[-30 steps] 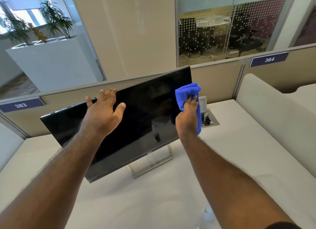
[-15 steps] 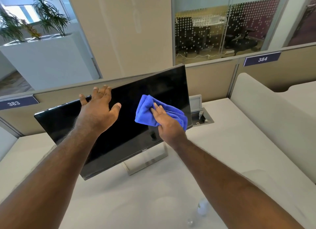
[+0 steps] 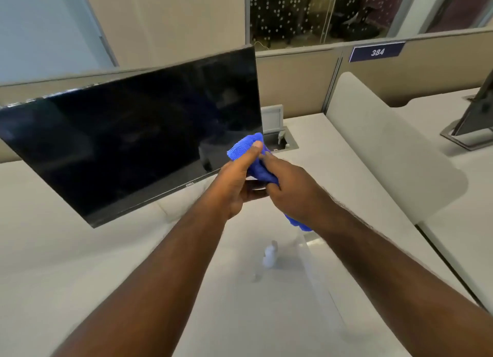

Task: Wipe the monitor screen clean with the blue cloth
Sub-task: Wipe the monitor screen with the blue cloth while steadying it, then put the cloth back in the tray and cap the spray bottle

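Both hands meet in front of the lower right corner of the monitor, clamped on the same thing: a bunched blue microfibre cloth (image 3: 260, 167). Left hand (image 3: 234, 186) pinches the upper wad, thumb laid over its top; right hand (image 3: 290, 188) is closed round the lower part, with a tail of cloth hanging out below its wrist. The hands touch each other across the cloth.

The flat black widescreen monitor (image 3: 138, 132) sits just beyond and to the left of the hands, tilted in this view, its screen dark and off. The cloth's top edge overlaps the screen's lower right corner (contact or merely in front: cannot tell). The monitor's stand is hidden behind the hands.

Below the right wrist, on the pale bench (image 3: 80, 263), stands a small translucent bottle (image 3: 270, 255), blurred; probably a spray cleaner, not certain.

Handling judgement:
- Cloth: light, soft, limp. It will not hold a shape, so it wants folding into a flat pad under spread fingers, not a pinch at one edge.
- Screen: stiff but fragile and glossy; smears show easily. Light, even pressure.
- The panel will likely rock on its stand under push. Brace it with the free hand on the top edge or bezel, not on the glass.

Step in hand, as I read it: regathering or refolding the cloth between passes.
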Demonstrator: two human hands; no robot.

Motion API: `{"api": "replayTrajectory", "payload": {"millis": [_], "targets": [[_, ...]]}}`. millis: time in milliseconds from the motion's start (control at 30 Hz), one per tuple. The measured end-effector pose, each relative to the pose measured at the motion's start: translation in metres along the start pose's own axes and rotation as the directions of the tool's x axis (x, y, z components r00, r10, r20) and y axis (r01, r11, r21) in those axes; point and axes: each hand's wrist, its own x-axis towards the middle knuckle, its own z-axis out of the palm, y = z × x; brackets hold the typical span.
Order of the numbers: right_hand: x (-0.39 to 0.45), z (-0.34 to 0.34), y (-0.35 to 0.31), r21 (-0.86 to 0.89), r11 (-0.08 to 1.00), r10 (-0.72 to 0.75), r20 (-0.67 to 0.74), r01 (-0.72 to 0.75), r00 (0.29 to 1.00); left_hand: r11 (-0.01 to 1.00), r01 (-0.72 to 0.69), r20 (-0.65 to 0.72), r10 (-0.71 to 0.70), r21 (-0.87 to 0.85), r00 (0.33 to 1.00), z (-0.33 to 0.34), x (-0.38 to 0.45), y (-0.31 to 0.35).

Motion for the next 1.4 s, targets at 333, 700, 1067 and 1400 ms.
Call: {"api": "replayTrajectory", "payload": {"millis": [333,700,1067,1400], "targets": [[-0.098,-0.043,0.095,0.566,0.728,0.423,0.072,-0.386,0.903,0.98,0.17,0.135,-0.156,-0.101,0.979,0.068,0.017,-0.045],[-0.174,-0.035,0.157,0.51,0.636,0.653,0.045,-0.58,0.756,0.931,0.242,0.039,-0.262,0.274,0.964,0.102,0.027,-0.11],[-0.179,0.003,0.16,-0.14,0.734,0.625,-0.244,-0.664,0.742,0.509,0.168,-0.083,-0.186,0.844,0.979,0.128,0.039,-0.136],[-0.173,0.008,0.16,-0.411,0.652,0.584,-0.263,-0.637,0.768,0.355,0.102,-0.016,-0.237,0.929,0.971,0.138,0.049,-0.146]]}}
